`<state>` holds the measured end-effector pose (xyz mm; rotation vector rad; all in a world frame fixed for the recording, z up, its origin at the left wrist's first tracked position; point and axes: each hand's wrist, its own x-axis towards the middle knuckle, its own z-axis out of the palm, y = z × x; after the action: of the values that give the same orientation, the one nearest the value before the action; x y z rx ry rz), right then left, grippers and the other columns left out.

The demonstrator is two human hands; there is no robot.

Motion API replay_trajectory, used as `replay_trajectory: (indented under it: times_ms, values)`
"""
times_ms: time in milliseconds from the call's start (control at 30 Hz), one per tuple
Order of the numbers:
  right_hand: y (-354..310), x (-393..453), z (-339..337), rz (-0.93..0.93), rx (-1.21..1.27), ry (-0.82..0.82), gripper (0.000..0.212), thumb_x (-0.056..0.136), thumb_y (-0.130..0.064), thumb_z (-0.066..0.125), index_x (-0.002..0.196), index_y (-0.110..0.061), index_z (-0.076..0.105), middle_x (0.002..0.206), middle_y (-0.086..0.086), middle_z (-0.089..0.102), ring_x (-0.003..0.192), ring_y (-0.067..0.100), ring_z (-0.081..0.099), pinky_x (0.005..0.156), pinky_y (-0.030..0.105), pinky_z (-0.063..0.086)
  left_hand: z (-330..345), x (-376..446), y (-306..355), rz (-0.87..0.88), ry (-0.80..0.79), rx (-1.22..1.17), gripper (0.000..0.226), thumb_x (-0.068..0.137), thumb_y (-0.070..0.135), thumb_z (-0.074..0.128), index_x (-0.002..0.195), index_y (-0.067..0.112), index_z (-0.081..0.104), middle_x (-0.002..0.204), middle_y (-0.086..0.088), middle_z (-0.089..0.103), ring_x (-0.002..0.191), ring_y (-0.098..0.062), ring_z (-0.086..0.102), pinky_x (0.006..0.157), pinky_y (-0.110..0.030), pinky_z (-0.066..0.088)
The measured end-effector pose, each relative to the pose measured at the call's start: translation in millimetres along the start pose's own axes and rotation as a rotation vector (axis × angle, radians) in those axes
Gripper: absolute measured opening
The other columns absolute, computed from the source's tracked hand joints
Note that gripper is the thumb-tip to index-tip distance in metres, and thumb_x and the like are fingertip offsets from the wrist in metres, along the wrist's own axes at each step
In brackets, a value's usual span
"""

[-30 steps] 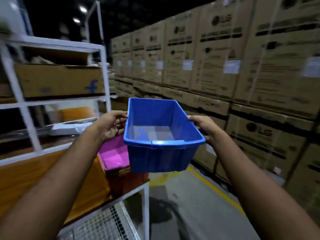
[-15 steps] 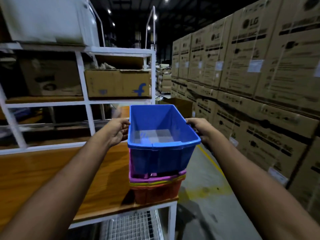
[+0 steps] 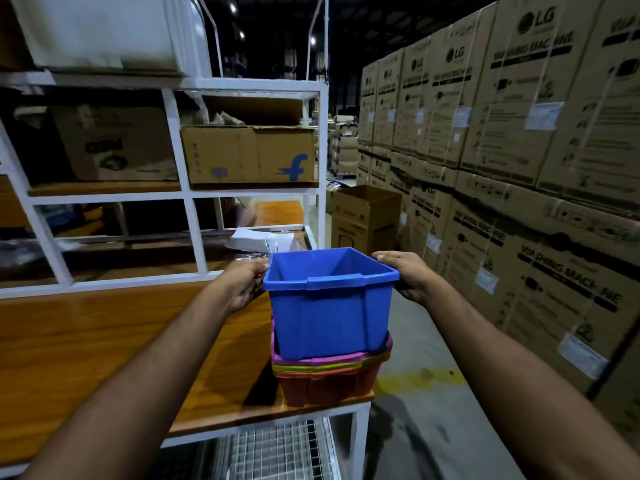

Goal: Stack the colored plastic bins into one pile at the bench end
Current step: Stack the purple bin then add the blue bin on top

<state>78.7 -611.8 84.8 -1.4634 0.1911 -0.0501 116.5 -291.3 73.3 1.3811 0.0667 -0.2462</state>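
— At bench (image 3: 104, 341) end: status?
— Blue bin (image 3: 329, 317), airborne a second ago, now sits partly nested in pink bin (image 3: 277, 355). Left hand (image 3: 242, 285) and right hand (image 3: 405, 275) grip its rim; seating probably incomplete.

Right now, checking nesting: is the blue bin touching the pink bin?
Touching: in the head view the blue bin sits inside the pink bin rim.
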Motion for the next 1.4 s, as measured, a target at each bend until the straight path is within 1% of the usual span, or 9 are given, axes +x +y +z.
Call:
replay_trajectory:
  times_ms: [100, 333, 533, 667, 833, 933, 1067, 1233, 1400]
  values:
    - [-0.5, 8.4, 0.6, 0.005, -0.019, 0.0, 0.024, 0.094, -0.007, 0.058, 0.116, 0.0, 0.066, 0.111, 0.018, 0.069, 0.1, 0.027, 0.068, 0.088, 0.039, 0.057, -1.3, 7.6, -0.5, 0.012, 0.021, -0.017, 0.027, 0.095, 0.003, 0.044, 0.105, 0.006, 0.068, 0.087, -0.008, 0.069, 0.07, -0.013, 0.06, 0.056, -0.021, 0.053]
    - [-10.8, 18.7, 3.9, 0.008, 0.01, -0.017, 0.025, 0.095, 0.0, 0.053, 0.116, -0.002, 0.065, 0.112, 0.018, 0.068, 0.102, 0.028, 0.069, 0.07, 0.031, 0.061, -6.6, 24.3, 1.4, 0.02, 0.028, 0.017, 0.037, 0.092, -0.001, 0.04, 0.118, 0.006, 0.066, 0.119, -0.017, 0.067, 0.099, -0.023, 0.047, 0.087, -0.035, 0.042]
    - [14.1, 23.0, 5.0, 0.041, -0.126, 0.009, 0.032, 0.093, 0.007, 0.051, 0.121, -0.002, 0.063, 0.1, 0.011, 0.071, 0.089, 0.023, 0.067, 0.093, 0.046, 0.053, 1.6, 17.8, -18.7, -0.011, 0.007, 0.081, 0.052, 0.084, -0.017, 0.035, 0.125, 0.006, 0.06, 0.111, -0.013, 0.069, 0.098, -0.022, 0.062, 0.072, -0.026, 0.054]
    - [31.0, 16.2, 9.3, 0.06, -0.198, 0.022, 0.033, 0.091, 0.011, 0.048, 0.118, -0.001, 0.064, 0.094, 0.009, 0.069, 0.082, 0.018, 0.068, 0.055, 0.023, 0.056, 3.3, 11.5, -36.5, -0.033, 0.037, 0.152, 0.051, 0.087, -0.016, 0.037, 0.13, 0.005, 0.054, 0.118, -0.018, 0.064, 0.103, -0.027, 0.063, 0.085, -0.038, 0.056]
    - [55.3, 12.3, 7.0, 0.042, -0.399, 0.039, 0.041, 0.088, 0.011, 0.048, 0.121, -0.006, 0.065, 0.109, 0.01, 0.069, 0.086, 0.015, 0.065, 0.053, 0.022, 0.052, 0.8, 10.8, -59.8, -0.028, 0.106, 0.301, 0.06, 0.084, -0.013, 0.046, 0.139, 0.011, 0.047, 0.127, -0.017, 0.061, 0.11, -0.032, 0.062, 0.092, -0.047, 0.053]
    - [66.4, 9.9, 6.3, 0.029, -0.413, 0.068, 0.039, 0.092, 0.004, 0.049, 0.127, -0.008, 0.061, 0.113, 0.015, 0.067, 0.076, 0.014, 0.064, 0.044, 0.019, 0.047, 4.0, 3.6, -67.8, -0.042, 0.105, 0.28, 0.059, 0.089, -0.007, 0.045, 0.142, 0.02, 0.044, 0.125, -0.015, 0.062, 0.103, -0.026, 0.064, 0.078, -0.042, 0.057]
    - [77.2, 6.6, 8.2, 0.007, -0.477, 0.078, 0.039, 0.095, -0.008, 0.047, 0.132, -0.018, 0.056, 0.108, 0.011, 0.068, 0.082, 0.019, 0.072, 0.055, 0.031, 0.057, 5.2, -6.2, -72.9, -0.061, 0.092, 0.261, 0.056, 0.094, 0.0, 0.044, 0.144, 0.024, 0.04, 0.122, -0.013, 0.063, 0.104, -0.027, 0.065, 0.083, -0.045, 0.057]
    - [78.6, -1.6, 7.6, -0.01, -0.531, 0.07, 0.039, 0.097, -0.013, 0.046, 0.135, -0.02, 0.054, 0.11, 0.009, 0.068, 0.078, 0.014, 0.07, 0.049, 0.024, 0.053, 5.8, -16.1, -74.1, -0.055, 0.114, 0.263, 0.053, 0.095, 0.003, 0.045, 0.143, 0.024, 0.042, 0.123, -0.011, 0.062, 0.107, -0.025, 0.063, 0.093, -0.051, 0.053]
    - [80.5, -2.7, 6.0, -0.003, -0.508, 0.078, 0.038, 0.097, -0.01, 0.046, 0.132, -0.019, 0.055, 0.113, 0.009, 0.067, 0.088, 0.018, 0.071, 0.07, 0.041, 0.062, 7.1, -23.0, -74.9, -0.059, 0.122, 0.274, 0.051, 0.095, 0.005, 0.046, 0.143, 0.024, 0.042, 0.121, -0.01, 0.063, 0.108, -0.026, 0.063, 0.099, -0.055, 0.047]
